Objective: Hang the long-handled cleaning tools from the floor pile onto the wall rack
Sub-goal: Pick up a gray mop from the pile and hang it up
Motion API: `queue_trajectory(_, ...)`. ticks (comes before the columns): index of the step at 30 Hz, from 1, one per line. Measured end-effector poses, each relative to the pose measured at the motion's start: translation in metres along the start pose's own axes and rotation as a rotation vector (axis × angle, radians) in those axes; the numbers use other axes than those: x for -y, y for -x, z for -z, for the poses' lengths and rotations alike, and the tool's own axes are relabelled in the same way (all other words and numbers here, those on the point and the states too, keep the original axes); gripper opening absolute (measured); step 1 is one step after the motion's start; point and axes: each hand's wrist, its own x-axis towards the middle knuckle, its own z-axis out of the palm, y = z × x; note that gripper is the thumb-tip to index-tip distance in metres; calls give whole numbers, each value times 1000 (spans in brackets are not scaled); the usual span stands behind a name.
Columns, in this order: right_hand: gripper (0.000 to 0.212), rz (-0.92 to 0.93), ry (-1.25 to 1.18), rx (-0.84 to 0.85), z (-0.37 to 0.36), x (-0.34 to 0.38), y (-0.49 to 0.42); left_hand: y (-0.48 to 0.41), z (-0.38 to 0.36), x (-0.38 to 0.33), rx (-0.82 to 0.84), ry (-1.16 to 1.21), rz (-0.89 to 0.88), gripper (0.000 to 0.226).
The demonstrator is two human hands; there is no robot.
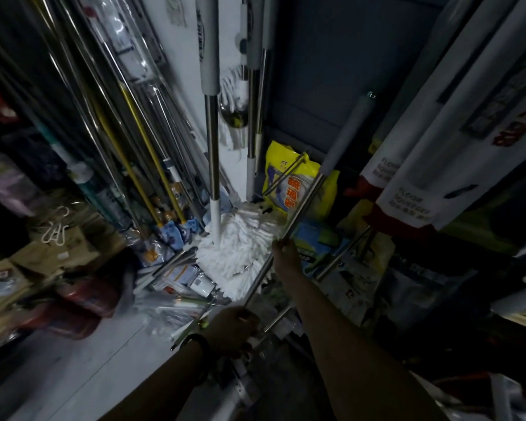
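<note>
1. Gripping a steel pole (304, 205) part-way along its shaft: right hand (286, 253), fingers curled round the metal, forearm reaching in from the near right.
2. Left hand (231, 328), black wristband (199, 349) at the wrist: closed round the near part of the same pole, seen from the back, so the fingertips are hidden.
3. Steel pole, condition: tilted, running from the near centre up towards the far right. Its far end wears a grey foam sleeve (349, 129) and stands in front of the dark blue wall panel (331, 71). Its near end is hidden below the left hand, and what head it carries cannot be told.
4. White string mop (240, 247): head on the floor just left of the right hand, handle upright.
5. Second pole (343, 253): lies to the right of the held pole at a similar slant, apart from it.
6. Yellow bag (298, 183): printed, on the floor against the far wall, behind the held pole.
7. Hanging handles (208, 41): grey-sleeved, at the far wall above the mop. Their mounting is out of frame.
8. Leaning poles (110, 123), far left: a dense bundle of metal shafts, with two yellow shafts (152, 165) among them.
9. Squeegee packs (413, 196), right: white wrappers marked FLOOR SQUEEGEE, red at the lower edge.
10. Floor litter (176, 278), near left of the mop: packaged goods, blurred.
</note>
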Motion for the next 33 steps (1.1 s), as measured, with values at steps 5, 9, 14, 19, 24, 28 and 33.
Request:
queue_trajectory(5, 47, -8, 40, 105, -32, -23, 27, 20, 15, 7, -72, -13, -2, 14)
queue_trajectory(9, 24, -58, 61, 120, -63, -55, 59, 38, 32, 34, -74, 0, 75, 24)
queue_trajectory(14, 55, -121, 264, 201, -84, -100, 107, 72, 61, 86, -100, 93, 211, 19)
queue_trajectory(19, 66, -67, 353, 67, -108, -113, 154, 94, 108, 139, -95, 244, 285, 19)
queue_trajectory(24, 52, 108, 403, -16, -139, -72, 217, 111, 132, 185, -122, 394, 353, 18)
queue_trajectory(28, 53, 208, 379, -78, -164, -47, 266, 108, 142, 218, -59, 455, 345, 23)
queue_trajectory(33, 57, 275, 305, -65, -174, -21, 322, 121, 158, 235, -39, 831, 390, 21)
